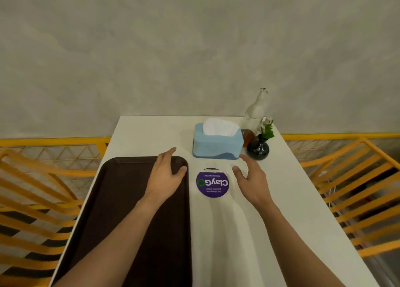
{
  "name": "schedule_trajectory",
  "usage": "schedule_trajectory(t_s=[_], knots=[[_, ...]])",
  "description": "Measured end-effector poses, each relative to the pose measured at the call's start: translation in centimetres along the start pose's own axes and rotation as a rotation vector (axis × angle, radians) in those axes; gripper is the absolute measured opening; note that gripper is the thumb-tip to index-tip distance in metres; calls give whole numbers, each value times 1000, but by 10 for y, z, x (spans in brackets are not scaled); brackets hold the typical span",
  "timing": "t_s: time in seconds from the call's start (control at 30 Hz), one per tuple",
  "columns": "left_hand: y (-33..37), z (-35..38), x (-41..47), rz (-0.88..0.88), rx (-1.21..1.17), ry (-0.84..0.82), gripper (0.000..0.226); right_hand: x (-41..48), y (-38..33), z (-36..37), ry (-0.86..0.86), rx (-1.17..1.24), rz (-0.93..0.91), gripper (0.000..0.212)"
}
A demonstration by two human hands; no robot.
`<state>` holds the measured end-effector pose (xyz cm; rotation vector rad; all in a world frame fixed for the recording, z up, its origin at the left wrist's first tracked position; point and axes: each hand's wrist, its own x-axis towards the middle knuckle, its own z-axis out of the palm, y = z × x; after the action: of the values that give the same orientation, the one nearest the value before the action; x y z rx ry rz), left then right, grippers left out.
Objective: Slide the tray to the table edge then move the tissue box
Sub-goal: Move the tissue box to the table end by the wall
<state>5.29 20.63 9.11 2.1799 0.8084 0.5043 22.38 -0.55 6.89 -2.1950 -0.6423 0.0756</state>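
Observation:
A dark brown tray [121,200] lies along the left side of the white table [281,200], its left rim at the table's left edge. My left hand [166,174] rests flat on the tray's far right corner, fingers spread. A light blue tissue box [216,146] with a white tissue sticking out stands at the far middle of the table. My right hand [251,178] hovers open just in front of the box's right corner, apart from it.
A round purple sticker [212,182] sits between my hands. Right of the box stand a black vase with a green sprig [258,149], an amber bottle [247,137] and a white figurine [256,111]. Yellow slatted chairs [357,189] flank the table; a grey wall is behind.

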Motion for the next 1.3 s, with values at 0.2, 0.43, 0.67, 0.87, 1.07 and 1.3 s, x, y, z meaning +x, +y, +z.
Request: schedule_trajectory(t_s=[0.2,0.43,0.67,0.87,1.07,1.3], knots=[[41,63,59,-113,-74,32,89,74,34,-6,-58,9,-20,65],[38,103,93,-199,-18,44,106,115,57,12,-211,50,-11,87],[23,118,119,-304,-69,-20,118,120,68,34,-265,137,36,87],[18,124,127,-373,-225,-95,104,123,75,39,-278,114,53,86],[19,132,124,-331,-187,1,76,125,74,42,-213,77,40,67],[23,124,115,-287,-121,48,67,115,69,42,-170,130,43,59]])
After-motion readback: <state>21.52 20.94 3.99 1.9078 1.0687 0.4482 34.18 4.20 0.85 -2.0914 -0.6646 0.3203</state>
